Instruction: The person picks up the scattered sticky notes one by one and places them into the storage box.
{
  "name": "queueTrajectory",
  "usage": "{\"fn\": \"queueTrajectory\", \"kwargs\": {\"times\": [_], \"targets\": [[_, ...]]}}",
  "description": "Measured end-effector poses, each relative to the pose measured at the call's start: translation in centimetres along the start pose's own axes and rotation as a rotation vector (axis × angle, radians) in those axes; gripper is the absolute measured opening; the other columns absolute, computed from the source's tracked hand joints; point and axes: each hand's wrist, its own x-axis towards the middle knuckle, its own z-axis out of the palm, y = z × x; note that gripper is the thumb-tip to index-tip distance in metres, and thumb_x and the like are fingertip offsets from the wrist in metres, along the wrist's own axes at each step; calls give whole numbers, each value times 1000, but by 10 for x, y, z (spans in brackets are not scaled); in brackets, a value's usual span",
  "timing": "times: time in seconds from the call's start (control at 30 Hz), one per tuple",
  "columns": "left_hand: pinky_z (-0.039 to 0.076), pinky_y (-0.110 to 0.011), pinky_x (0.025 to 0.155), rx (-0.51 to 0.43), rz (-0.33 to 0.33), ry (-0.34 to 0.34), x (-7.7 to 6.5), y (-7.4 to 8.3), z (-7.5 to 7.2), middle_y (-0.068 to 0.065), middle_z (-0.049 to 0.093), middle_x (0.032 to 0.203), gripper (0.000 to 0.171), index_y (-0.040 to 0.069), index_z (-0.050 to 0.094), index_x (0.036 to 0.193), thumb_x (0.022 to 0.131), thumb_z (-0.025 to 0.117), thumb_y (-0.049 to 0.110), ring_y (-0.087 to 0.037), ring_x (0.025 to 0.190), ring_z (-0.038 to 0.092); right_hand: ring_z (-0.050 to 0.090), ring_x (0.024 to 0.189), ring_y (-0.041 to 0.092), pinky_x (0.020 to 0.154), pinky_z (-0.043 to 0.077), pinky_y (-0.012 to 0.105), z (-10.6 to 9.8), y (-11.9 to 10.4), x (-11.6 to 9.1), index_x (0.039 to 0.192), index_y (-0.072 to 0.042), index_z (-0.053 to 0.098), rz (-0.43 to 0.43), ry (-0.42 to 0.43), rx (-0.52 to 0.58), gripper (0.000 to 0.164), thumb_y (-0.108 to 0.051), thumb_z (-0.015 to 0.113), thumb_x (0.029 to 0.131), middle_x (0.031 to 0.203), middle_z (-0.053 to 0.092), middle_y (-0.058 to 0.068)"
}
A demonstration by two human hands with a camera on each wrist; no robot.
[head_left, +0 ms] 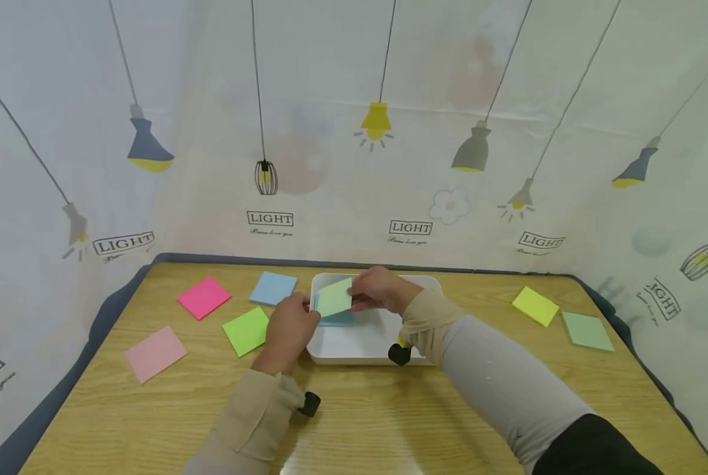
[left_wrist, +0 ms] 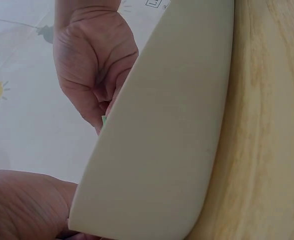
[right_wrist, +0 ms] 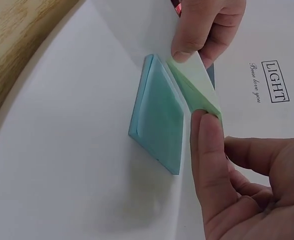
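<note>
A pale green pad of sticky notes (head_left: pixel 334 298) is held above the white tray (head_left: pixel 354 360), tilted, with a hand at each end. At its left edge my left hand (head_left: pixel 287 333) pinches it, the thumb on its face in the right wrist view. My right hand (right_wrist: pixel 259 185) pinches the opposite end between thumb and fingers. Under it, inside the tray, lies a teal-blue sticky note pad (right_wrist: pixel 159 120). In the left wrist view the tray's outer wall (left_wrist: pixel 157 130) hides most of the green pad and part of both hands.
Left of the tray lie a hot pink pad (head_left: pixel 204 298), a light pink pad (head_left: pixel 155 354), a bright green pad (head_left: pixel 246 331) and a blue pad (head_left: pixel 273 288). On the right are a yellow pad (head_left: pixel 535 306) and a muted green pad (head_left: pixel 588 330). A printed curtain (head_left: pixel 342 224) stands behind the table.
</note>
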Motion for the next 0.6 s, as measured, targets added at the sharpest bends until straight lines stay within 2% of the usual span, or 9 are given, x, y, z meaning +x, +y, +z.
{"fn": "queueTrajectory", "kwargs": {"times": [0.1,0.23,0.37,0.6], "targets": [[48,-36,68,6,6,2,1,0,1,-6,61,95,31,7,60,111,84,58,21,-20,80,53,65,81,25,69,57,30,1,4,3,101,4,61,4,10,-5,18,-5,62,85,96,68,21],[48,-36,68,19,13,7,2,0,2,-6,62,95,31,7,60,111,83,57,22,-20,80,53,65,72,22,67,57,31,5,8,6,94,2,61,9,14,-24,13,-4,64,83,82,68,14],[48,-37,69,25,11,6,1,0,1,-7,62,95,32,6,60,111,84,58,22,-21,80,53,64,65,20,61,57,30,9,11,6,85,0,59,-6,40,-97,7,-3,65,82,71,64,11],[48,-38,71,24,0,6,0,1,0,-7,61,96,33,7,59,113,85,57,22,-21,82,53,66,64,22,58,57,31,10,13,4,83,-1,60,-19,81,-242,10,-5,69,79,70,67,13]]}}
